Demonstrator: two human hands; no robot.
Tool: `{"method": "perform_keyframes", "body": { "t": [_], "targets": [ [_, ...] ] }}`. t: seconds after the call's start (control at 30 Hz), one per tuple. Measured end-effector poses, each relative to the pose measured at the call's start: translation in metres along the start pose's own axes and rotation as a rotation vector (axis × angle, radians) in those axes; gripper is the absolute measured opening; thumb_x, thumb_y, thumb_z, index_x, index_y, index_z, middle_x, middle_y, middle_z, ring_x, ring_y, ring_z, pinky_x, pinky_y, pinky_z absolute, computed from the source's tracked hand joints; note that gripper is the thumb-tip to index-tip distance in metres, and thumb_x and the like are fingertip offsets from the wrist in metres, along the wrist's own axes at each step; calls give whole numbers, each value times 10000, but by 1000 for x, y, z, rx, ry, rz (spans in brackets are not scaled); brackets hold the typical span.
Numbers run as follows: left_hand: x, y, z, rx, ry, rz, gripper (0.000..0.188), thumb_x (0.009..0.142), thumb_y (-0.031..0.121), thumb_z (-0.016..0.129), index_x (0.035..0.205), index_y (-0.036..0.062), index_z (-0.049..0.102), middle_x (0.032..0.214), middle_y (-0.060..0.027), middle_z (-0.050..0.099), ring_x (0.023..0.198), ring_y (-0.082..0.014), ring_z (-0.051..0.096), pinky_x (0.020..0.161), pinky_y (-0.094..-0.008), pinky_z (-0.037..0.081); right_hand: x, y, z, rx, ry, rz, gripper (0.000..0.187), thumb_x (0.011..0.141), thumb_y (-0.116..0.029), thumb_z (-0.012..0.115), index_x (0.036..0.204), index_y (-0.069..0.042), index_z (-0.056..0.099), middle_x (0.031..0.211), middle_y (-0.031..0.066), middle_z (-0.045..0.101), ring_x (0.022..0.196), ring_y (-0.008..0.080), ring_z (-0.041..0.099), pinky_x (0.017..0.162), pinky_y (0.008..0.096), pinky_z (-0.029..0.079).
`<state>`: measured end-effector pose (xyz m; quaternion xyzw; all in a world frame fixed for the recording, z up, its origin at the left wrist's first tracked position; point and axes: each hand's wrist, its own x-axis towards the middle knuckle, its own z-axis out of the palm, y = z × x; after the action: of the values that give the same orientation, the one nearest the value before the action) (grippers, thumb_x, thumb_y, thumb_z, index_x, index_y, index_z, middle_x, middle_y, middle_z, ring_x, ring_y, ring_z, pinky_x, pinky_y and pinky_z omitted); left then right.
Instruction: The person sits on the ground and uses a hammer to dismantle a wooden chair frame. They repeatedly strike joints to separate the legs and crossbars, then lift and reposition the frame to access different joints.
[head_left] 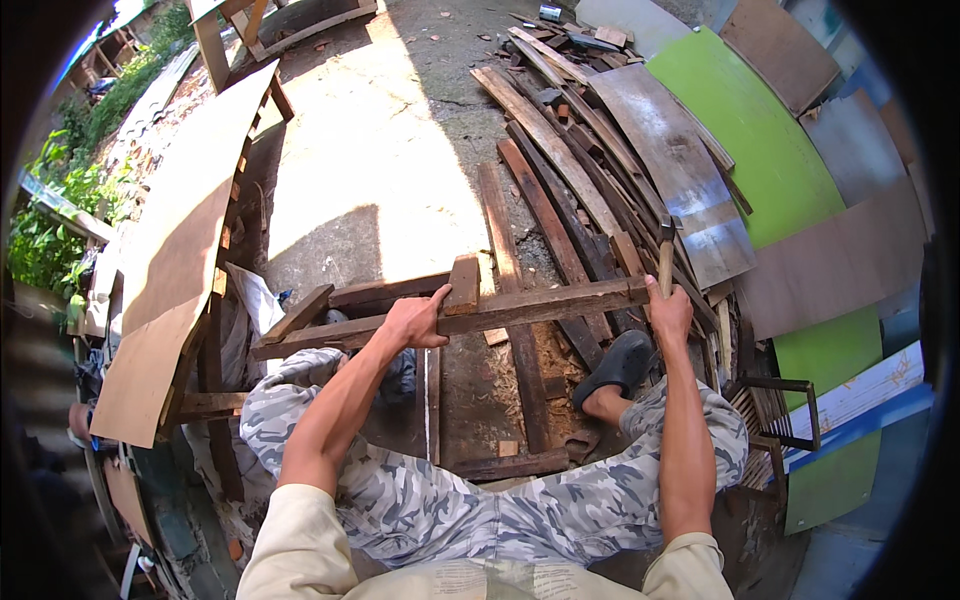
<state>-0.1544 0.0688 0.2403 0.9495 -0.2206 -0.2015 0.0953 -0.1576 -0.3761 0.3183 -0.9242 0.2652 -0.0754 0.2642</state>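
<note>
A dark wooden frame (560,304) lies across in front of me, its long beam running from my left knee to my right hand. A short wooden block (463,283) stands up from the beam near its middle. Beside that block, my left hand (414,320) is closed over the beam, with its index finger stretched toward the block. My right hand (670,312) is wrapped round the wooden handle of a hammer (665,262) at the beam's right end. The hammer points away from me, its dark head uppermost. My right hand's fingertips are partly hidden.
A plywood-topped bench (185,240) stands on the left. Long dark planks (560,185) are piled at the right, beside leaning metal and green sheets (735,120). Sawdust (510,385) and small wood scraps lie between my legs. A slatted wooden rack (785,415) is by my right knee.
</note>
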Motion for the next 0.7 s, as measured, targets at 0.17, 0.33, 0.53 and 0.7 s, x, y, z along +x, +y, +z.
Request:
{"method": "perform_keyframes", "body": {
  "t": [0.17, 0.33, 0.53, 0.7],
  "targets": [
    [-4, -3, 7, -2, 25, -2, 1124, 668, 505, 782, 1510, -17, 251, 961, -242, 699, 889, -405, 684, 768, -476, 561, 2, 32, 28, -22, 64, 115, 751, 843, -587, 705, 1052, 131, 633, 1025, 337, 667, 1032, 478, 636, 901, 503, 484],
    [-3, -7, 9, -135, -46, 3, 816, 586, 601, 809, 1082, -30, 663, 1028, -266, 694, 988, -398, 672, 873, -450, 546, 13, 56, 43, 112, -11, 273, 725, 843, -510, 753, 1133, 138, 607, 1081, 295, 668, 1064, 416, 648, 860, 489, 522],
    [-8, -21, 17, -319, -194, -44, 940, 590, 668, 797, 1161, -60, 631, 1139, -300, 665, 1089, -416, 642, 958, -466, 504, 11, 65, 61, 714, -110, 489, 561, 852, -337, 800, 1140, 96, 592, 1102, 174, 645, 881, 274, 683, 702, 421, 620],
    [-26, -55, 38, -523, -342, -265, 1064, 791, 876, 425, 1226, -71, 639, 1212, -294, 647, 1143, -425, 623, 972, -483, 487, 3, 68, 68, 689, -168, 544, 498, 846, -283, 802, 1089, 106, 609, 1054, 176, 660, 879, 279, 699, 723, 415, 639]
  ]
}}
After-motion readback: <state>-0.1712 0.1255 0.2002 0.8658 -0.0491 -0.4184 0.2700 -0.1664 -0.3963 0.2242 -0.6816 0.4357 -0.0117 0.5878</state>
